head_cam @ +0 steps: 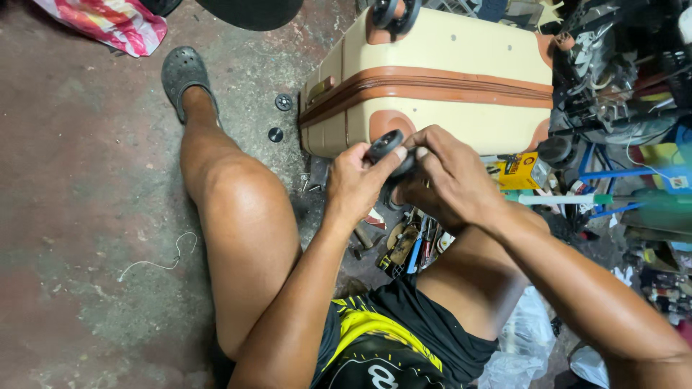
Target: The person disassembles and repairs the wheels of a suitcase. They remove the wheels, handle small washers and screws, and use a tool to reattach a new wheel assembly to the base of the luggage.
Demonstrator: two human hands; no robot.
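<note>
The black suitcase wheel [389, 148] sits between your fingertips, at the corner of the cream suitcase [440, 86] lying on its side, so it is reachable. Your left hand [355, 180] pinches it closed; your right hand [447, 176] curls around it behind. Loose tools [411, 245] lie below your fingers.

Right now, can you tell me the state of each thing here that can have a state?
Suitcase: lying on its side on the floor, zipper shut.
Black wheel: held at the suitcase's near corner by both hands.
Left hand: fingers gripping the black wheel.
Right hand: fingers closed on the black wheel.
Far wheel: mounted on the suitcase.
Two dark discs: loose on the floor.
</note>
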